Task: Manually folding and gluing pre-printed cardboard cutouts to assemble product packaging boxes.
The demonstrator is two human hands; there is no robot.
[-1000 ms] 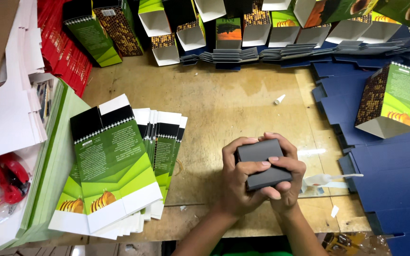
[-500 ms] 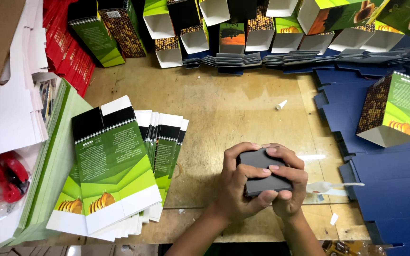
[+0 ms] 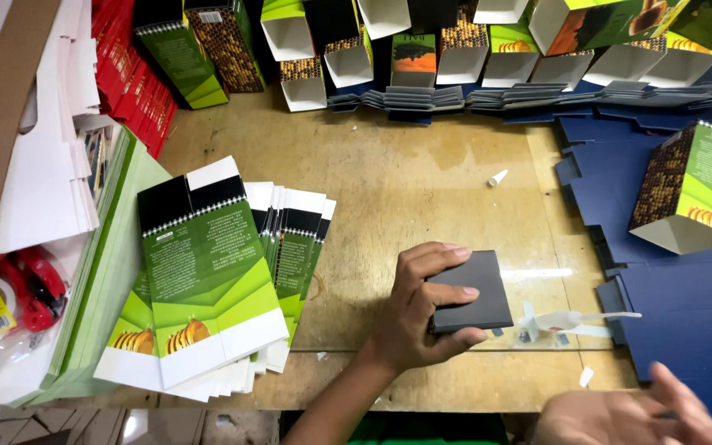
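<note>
The work on the wooden desk [image 3: 422,173] looks to be in the middle, not near the end. Along the far edge stands a row of folded green cartons [image 3: 488,41], many with open white ends, so a good number seem already made up. One more finished carton [image 3: 690,198] lies on its side on the pile of dark blue flat sheets [image 3: 686,305] at the right edge. Much material is left: a thick fanned stack of flat green carton blanks [image 3: 208,272] lies at the near left part of the desk, and a low row of folded blue pieces [image 3: 422,99] lies in front of the far cartons.

The left hand [image 3: 414,317] holds a small dark grey box [image 3: 471,292] near the front edge of the desk, a little right of the middle. The fingers [image 3: 447,292] are curled over its left side and top, and the thumb comes under its near edge; the hand is closed around it in a firm but not tight way. The box seems to rest on the desk or just above it, I cannot tell which.

The right hand [image 3: 628,412] is at the near right corner, apart from the box, and it is blurred. Its fingers are spread and it holds nothing as far as I can see.

Between the two hands, just right of the box, a small white plastic piece [image 3: 570,321] lies on the desk. At the left edge there are white cardboard sheets [image 3: 26,181] and a red tape dispenser [image 3: 35,284].
</note>
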